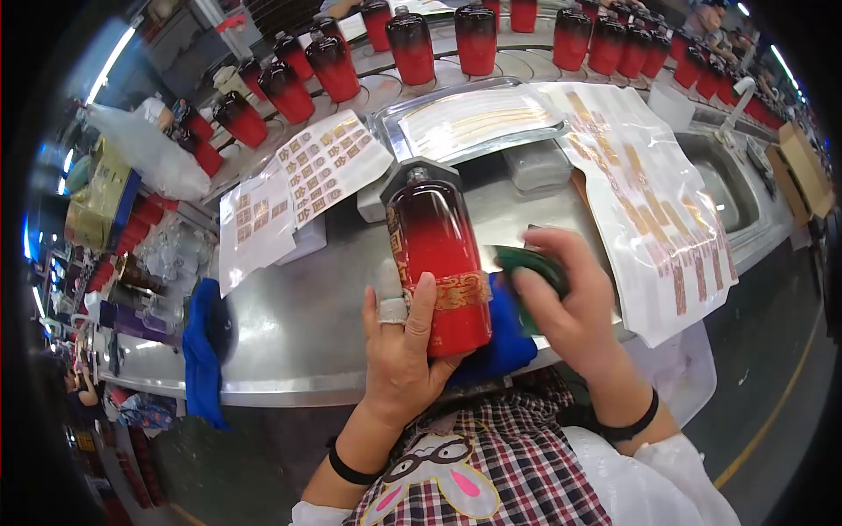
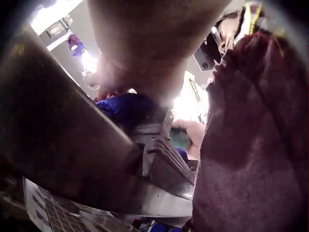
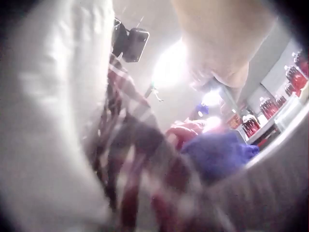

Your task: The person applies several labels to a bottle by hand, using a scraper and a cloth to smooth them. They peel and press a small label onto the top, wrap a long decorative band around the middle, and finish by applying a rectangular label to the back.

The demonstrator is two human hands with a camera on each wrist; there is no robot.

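Plaid apron nearest, just this side of the black-to-red glass bottle, itself over the metal counter's near edge. Left hand grips the bottle's lower left side, fingers closed, probably steadying it with the gold band exposed. Right hand, right of it, pinches a dark green pad-like piece, thumb and fingers only slightly parted. Blue cloth by its base, perhaps for cushioning or wiping. Neck points away, slightly left; long axis runs base-near to neck-far, tilt unclear. Decal sheets left and right of it, likely for easy reach; metal tray beyond; similar bottles farthest.
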